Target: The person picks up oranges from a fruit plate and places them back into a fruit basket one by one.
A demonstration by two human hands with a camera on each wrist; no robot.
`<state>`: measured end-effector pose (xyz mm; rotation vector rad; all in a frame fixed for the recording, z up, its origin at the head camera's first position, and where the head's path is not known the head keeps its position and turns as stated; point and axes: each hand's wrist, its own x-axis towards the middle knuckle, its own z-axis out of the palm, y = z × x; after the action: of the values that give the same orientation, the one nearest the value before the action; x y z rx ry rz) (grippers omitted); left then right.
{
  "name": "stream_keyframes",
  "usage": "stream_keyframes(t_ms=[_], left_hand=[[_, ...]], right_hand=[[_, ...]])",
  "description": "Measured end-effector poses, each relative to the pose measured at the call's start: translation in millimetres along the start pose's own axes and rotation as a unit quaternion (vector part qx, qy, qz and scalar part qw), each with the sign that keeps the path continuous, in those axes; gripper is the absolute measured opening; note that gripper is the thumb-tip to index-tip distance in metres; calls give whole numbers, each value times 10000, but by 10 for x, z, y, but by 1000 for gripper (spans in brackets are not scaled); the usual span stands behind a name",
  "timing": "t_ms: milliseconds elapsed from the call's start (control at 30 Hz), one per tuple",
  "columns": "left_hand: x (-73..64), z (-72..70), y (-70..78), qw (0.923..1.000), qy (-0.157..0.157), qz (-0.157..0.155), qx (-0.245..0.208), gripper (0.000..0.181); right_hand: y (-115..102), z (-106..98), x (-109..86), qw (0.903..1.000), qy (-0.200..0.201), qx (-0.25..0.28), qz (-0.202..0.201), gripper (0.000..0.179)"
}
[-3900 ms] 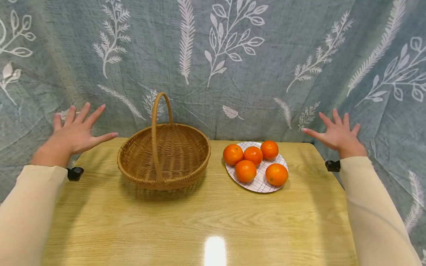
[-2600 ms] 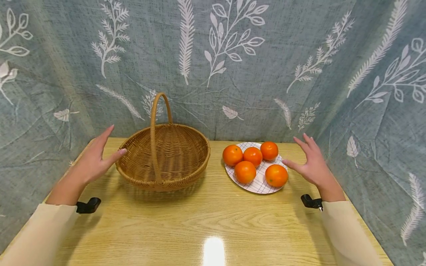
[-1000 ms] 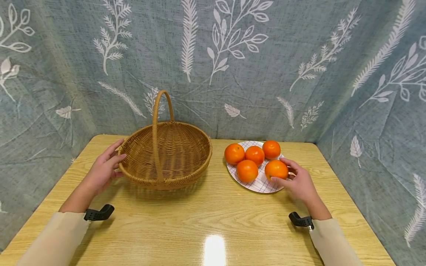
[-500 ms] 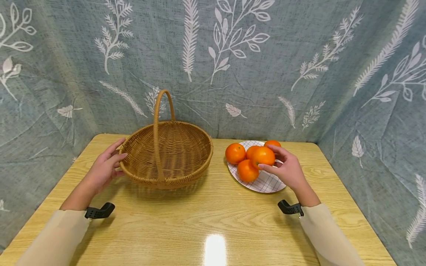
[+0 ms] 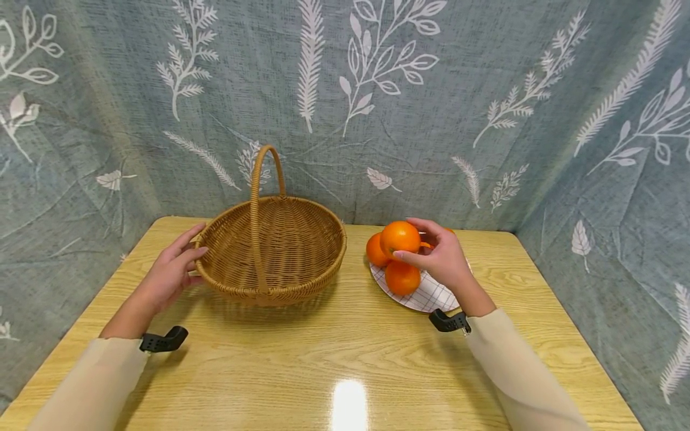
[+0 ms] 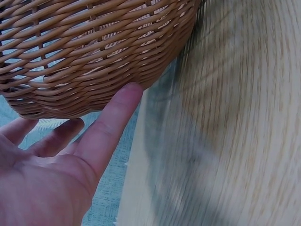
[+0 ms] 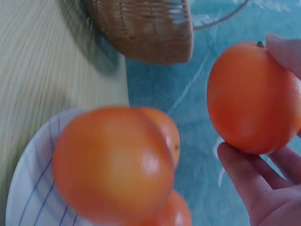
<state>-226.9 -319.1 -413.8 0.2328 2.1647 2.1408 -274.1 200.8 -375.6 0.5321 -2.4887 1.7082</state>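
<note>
My left hand [image 5: 171, 272] holds the left rim of a brown wicker basket [image 5: 296, 245], thumb over the edge and other fingers lower outside. In the left wrist view, its fingers touch the weave of the basket [image 6: 103, 61] from below. My right hand [image 5: 444, 257] grips an orange [image 5: 400, 237] between thumb and fingers, raised over a white checked plate [image 5: 436, 294]. The held orange [image 7: 254, 99] hangs apart from the others in the right wrist view. Several oranges rest on the plate, including a near one [image 5: 402, 279]; others are partly hidden behind the hand and held fruit.
The basket's tall arched handle [image 5: 255, 209] rises over its middle. Both stand toward the back of a wooden table [image 5: 302, 365]. A blue-grey curtain [image 5: 334, 161] with white leaf prints hangs behind and at the sides.
Both hands came down from the sides; my left took the basket's rim. My right gripped the front-right orange, lifted it off the plate and carried it left. The basket stays in place.
</note>
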Motion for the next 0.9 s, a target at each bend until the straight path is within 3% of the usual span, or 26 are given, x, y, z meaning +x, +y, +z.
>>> stream_keyframes(t_ms=[400,900], left_hand=[[29,-18,6,9998,-16,-6,-174,70],[-9,-21,2,9996,-122,14,-239,70]], right_hand=[[-285,300,298,9993,-337,183,16,73],[-592,692,736,9968,-651,305,-362,67]])
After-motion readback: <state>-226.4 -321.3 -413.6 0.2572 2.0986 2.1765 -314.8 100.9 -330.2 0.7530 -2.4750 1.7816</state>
